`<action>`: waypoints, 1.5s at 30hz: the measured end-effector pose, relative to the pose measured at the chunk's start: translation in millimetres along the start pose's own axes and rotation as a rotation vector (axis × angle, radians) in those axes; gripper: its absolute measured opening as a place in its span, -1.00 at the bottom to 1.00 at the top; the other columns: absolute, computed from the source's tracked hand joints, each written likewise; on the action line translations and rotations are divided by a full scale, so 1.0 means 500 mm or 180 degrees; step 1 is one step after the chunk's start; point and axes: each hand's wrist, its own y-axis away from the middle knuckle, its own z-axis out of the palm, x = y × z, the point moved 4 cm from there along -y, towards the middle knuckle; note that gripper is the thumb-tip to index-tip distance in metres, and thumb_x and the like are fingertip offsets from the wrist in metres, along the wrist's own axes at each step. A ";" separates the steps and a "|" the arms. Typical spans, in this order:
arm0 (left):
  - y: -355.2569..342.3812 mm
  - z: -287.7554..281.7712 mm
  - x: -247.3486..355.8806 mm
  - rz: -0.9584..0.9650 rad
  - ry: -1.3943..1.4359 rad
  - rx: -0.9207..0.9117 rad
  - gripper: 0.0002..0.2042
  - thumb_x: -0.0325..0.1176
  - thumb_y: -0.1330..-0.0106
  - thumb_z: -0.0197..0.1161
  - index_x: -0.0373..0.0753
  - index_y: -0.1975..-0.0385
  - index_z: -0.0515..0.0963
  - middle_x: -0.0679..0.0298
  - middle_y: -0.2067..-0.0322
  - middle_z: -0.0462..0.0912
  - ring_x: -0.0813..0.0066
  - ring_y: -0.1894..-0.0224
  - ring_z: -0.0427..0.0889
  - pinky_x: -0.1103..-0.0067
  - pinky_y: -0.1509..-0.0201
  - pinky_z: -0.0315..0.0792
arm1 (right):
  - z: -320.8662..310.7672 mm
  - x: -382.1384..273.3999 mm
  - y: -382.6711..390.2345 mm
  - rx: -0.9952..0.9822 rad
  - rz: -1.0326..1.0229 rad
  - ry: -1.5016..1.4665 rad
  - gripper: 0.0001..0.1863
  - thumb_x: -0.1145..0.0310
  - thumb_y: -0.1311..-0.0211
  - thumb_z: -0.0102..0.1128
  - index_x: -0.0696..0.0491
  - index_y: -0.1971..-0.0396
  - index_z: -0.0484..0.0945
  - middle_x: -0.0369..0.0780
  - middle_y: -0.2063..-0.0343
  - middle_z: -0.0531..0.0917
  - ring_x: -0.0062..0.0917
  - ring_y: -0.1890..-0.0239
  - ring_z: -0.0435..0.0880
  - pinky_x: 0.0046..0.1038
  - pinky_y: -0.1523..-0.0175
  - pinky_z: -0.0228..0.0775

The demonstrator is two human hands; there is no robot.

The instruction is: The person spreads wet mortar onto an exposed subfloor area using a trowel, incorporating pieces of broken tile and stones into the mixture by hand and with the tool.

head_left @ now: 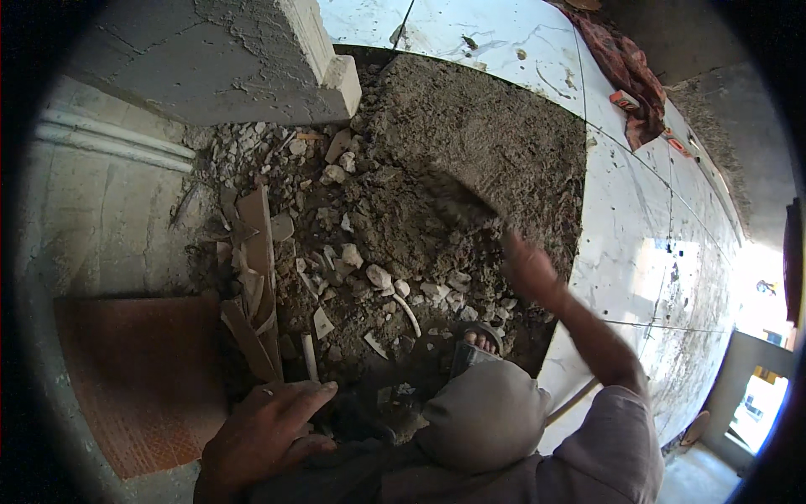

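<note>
The person crouches over a patch of floor where the tiles are missing, with a knee [485,413] in grey cloth low in the view and a sandalled foot [480,340] just beyond it, toes showing.

The left hand [267,427] rests near the lower left, palm down, fingers spread and pointing right toward the rubble; its grip is open and it holds nothing that can be seen. It lies just beside a few broken tile strips [256,277] that stand and lean along the left edge of the dug-out patch.

The right hand [529,267] is raised over the right side of the patch, blurred. Whether its grip is closed around anything cannot be told. A pale stick-like handle [573,401] shows below the right forearm, near the knee.

The mortar bed [478,139] fills the far half of the patch, grey-brown and roughly flat. Nearer lies loose rubble [369,269]: pale stone chips and tile shards mixed into dirt.

White glossy floor tiles [638,227] run along the right and far side. A red patterned cloth [625,71] lies on them at the far right. A reddish textured tile [138,378] sits at the near left, and a rough concrete block [227,59] stands at the far left, with a white pipe [113,143] along the wall.
</note>
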 end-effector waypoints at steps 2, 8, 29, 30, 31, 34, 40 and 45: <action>0.000 0.002 -0.004 -0.0006 -0.0002 0.0078 -0.42 -0.03 -0.24 0.19 -0.26 -0.17 0.31 0.02 -0.04 0.48 0.02 -0.09 0.46 0.27 -0.17 0.33 | -0.028 -0.078 0.029 -0.0421 0.0524 -0.0952 -0.56 0.44 -0.09 0.10 0.19 0.01 0.29 0.02 0.27 0.48 -0.05 0.32 0.59 -0.14 0.24 0.51; -0.012 0.006 -0.001 0.0208 0.0005 0.0030 -0.41 -0.05 -0.21 0.23 -0.26 -0.17 0.31 0.02 -0.02 0.48 0.02 -0.07 0.47 0.27 -0.15 0.35 | -0.059 -0.088 0.084 0.0960 0.1220 -0.1810 -0.69 0.37 -0.10 0.12 0.21 0.17 0.41 -0.04 0.44 0.53 0.03 0.32 0.54 -0.03 0.27 0.39; 0.024 0.005 0.029 0.0392 -0.0307 0.0449 -0.40 -0.12 -0.17 0.28 -0.24 -0.17 0.30 0.03 0.02 0.51 0.04 0.00 0.52 0.30 -0.10 0.39 | -0.068 -0.145 -0.082 -0.0668 -0.0045 -0.0599 -0.46 0.39 -0.18 0.00 0.15 -0.16 0.14 0.05 0.30 0.58 -0.04 0.27 0.63 -0.09 0.23 0.51; 0.025 0.005 0.026 0.0263 -0.0172 0.0329 -0.43 -0.10 -0.21 0.23 -0.20 -0.19 0.30 0.04 -0.04 0.47 0.05 -0.07 0.47 0.29 -0.16 0.34 | -0.073 -0.150 -0.055 -0.0628 -0.0241 -0.0549 -0.47 0.37 -0.18 0.01 0.14 -0.15 0.17 0.05 0.30 0.58 -0.04 0.25 0.63 -0.10 0.22 0.50; 0.024 0.006 0.022 0.0148 -0.0046 0.0194 -0.45 -0.08 -0.26 0.18 -0.17 -0.21 0.30 0.06 -0.09 0.44 0.05 -0.13 0.41 0.29 -0.22 0.29 | -0.076 -0.151 -0.026 -0.0586 -0.0416 -0.0505 -0.48 0.36 -0.17 0.03 0.13 -0.14 0.20 0.04 0.29 0.57 -0.04 0.23 0.62 -0.11 0.21 0.50; 0.023 0.013 0.016 0.0187 -0.0127 0.0149 -0.42 -0.06 -0.25 0.19 -0.17 -0.22 0.29 0.07 -0.10 0.43 0.06 -0.12 0.42 0.28 -0.21 0.30 | -0.089 -0.134 0.040 0.0060 0.0019 -0.1824 -0.53 0.22 -0.22 0.00 0.11 -0.08 0.29 -0.05 0.32 0.57 -0.19 0.26 0.65 -0.23 0.28 0.50; 0.022 0.018 0.006 0.0289 -0.0070 0.0157 -0.38 -0.01 -0.21 0.19 -0.17 -0.23 0.28 0.06 -0.08 0.44 0.02 -0.09 0.44 0.29 -0.18 0.32 | 0.109 -0.200 0.172 -0.0878 0.2545 -0.6725 -0.49 -0.11 -0.35 -0.26 0.05 0.10 0.38 -0.26 0.45 0.49 -0.51 0.49 0.49 -0.44 0.45 0.37; 0.010 0.022 0.006 0.0342 -0.0016 0.0049 -0.36 -0.01 -0.20 0.20 -0.17 -0.24 0.26 0.05 -0.09 0.44 0.01 -0.07 0.45 0.28 -0.18 0.32 | 0.128 -0.324 0.050 -0.1517 0.1852 -0.6492 -0.46 -0.13 -0.38 -0.29 0.08 0.14 0.40 -0.23 0.47 0.48 -0.46 0.47 0.50 -0.38 0.42 0.38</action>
